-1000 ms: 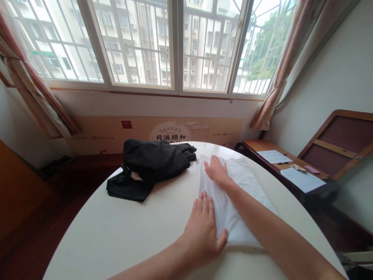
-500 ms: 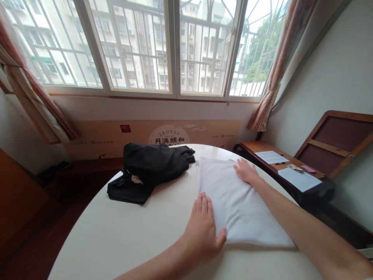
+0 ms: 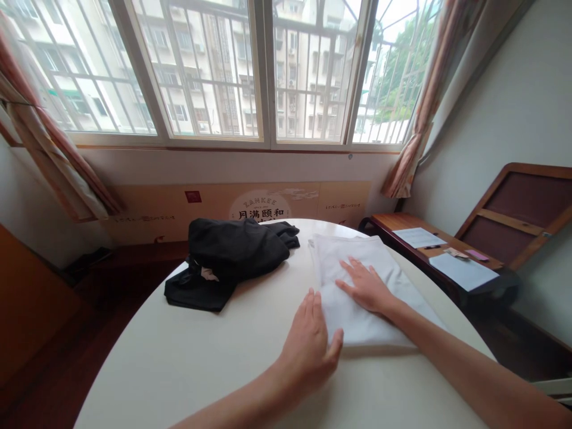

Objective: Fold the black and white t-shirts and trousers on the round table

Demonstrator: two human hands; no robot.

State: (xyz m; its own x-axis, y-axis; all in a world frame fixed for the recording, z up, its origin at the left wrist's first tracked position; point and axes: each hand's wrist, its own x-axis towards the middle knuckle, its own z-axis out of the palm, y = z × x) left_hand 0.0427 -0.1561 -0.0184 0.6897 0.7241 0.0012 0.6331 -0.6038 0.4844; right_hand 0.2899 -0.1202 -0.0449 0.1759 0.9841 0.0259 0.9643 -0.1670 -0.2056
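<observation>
A folded white cloth garment [image 3: 393, 280] lies flat on the round white table [image 3: 179, 363], its near edge fairly straight. My right hand [image 3: 364, 286] rests on top of it with fingers spread, pressing nothing between them. Along the garment's left edge stands my left hand [image 3: 310, 339], turned on its side, fingers stretched out and thumb apart. The exact kind of garment cannot be made out. To the left, a crumpled black garment [image 3: 236, 250] sits in a heap, untouched by either hand.
A low wooden bench [image 3: 388, 229] at the right bears paper sheets [image 3: 463, 271] and small items. A wooden-framed panel [image 3: 513, 220] leans by the right wall. Behind the table are a printed cardboard panel [image 3: 147, 208] and barred windows with tied curtains [image 3: 402, 173].
My right hand has slid left and nearer across the white garment. The garment's near edge has shifted away from me, and its far right corner now shows. My left hand has tilted slightly.
</observation>
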